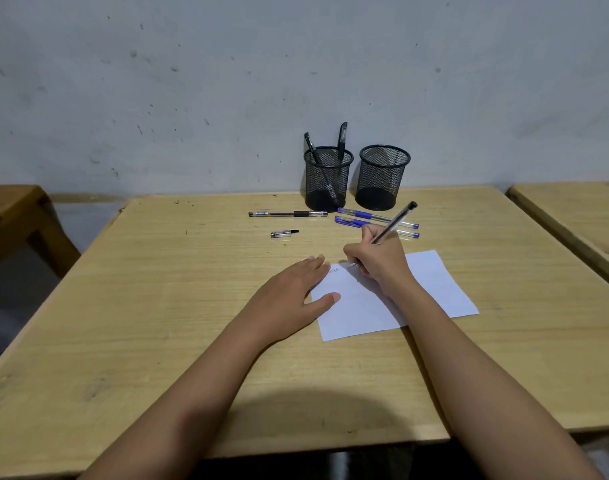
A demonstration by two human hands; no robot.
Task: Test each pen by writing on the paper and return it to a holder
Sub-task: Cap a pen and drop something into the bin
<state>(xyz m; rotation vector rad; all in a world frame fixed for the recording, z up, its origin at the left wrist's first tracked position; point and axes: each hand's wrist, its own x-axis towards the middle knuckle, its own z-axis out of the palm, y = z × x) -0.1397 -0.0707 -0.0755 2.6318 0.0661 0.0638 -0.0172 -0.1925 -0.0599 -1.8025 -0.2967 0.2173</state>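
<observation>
Head view: grips pen (395,221) in right hand (379,263), tip touching paper (434,285) near its upper-left corner; presses flat, straight-fingered left hand (289,296) on paper's left edge; well short of left holder (327,180) and right holder (382,178).

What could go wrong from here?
1. The loose cap lies apart from the pen in the right hand; the pen may go back uncapped.
2. Only the left hand pins the paper, at its left edge; the sheet could slide.
3. Blue pens lie close behind the right hand; a nudge could roll them.
</observation>
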